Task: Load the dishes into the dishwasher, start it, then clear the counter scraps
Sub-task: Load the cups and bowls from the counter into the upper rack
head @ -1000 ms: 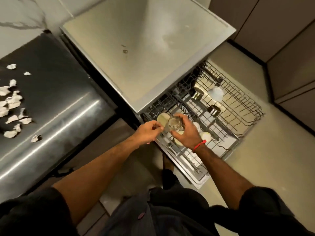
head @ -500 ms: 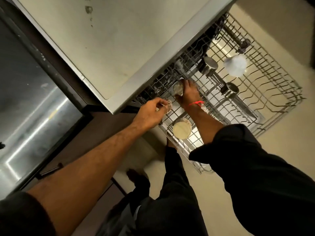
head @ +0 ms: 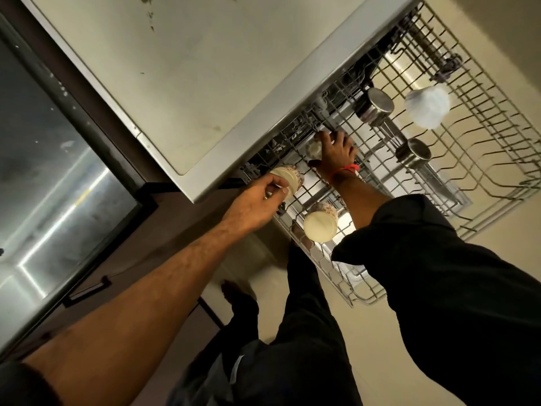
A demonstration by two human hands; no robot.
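Over the pulled-out wire dishwasher rack (head: 483, 159), both your hands are at work near its inner corner, close under the edge of the grey dishwasher top (head: 187, 83).

Your left hand (head: 257, 200) pinches a cream patterned cup (head: 288, 177) by its rim, thumb and forefinger closed on the edge, the other fingers curled beneath. The cup lies tilted, its mouth turned toward you, at the rack's near-left edge just below the lip of the dishwasher top.

Your right hand (head: 336, 153), with a red thread band (head: 347, 169) at the wrist, reaches deeper into the rack. Its fingers are curled round a small clear glass (head: 313, 148), gripping it from the right side; the glass sits among the tines, though whether it rests on the wires you cannot tell from here.

A second cream patterned cup (head: 320, 224) lies free in the rack between your two forearms, mouth toward you, touched by neither hand.

Further along the rack stand two small steel tumblers (head: 377, 105), one near the back and the other (head: 414, 152) closer to you, with a white bowl-like dish (head: 427, 105) just beside the first. The rest of the tines to the right hold nothing you can make out.

To your left runs a dark, glossy steel counter surface (head: 58, 171), catching a bright streak of light. Your dark trousers (head: 292, 332) and the pale floor (head: 366, 332) fill the lower view.
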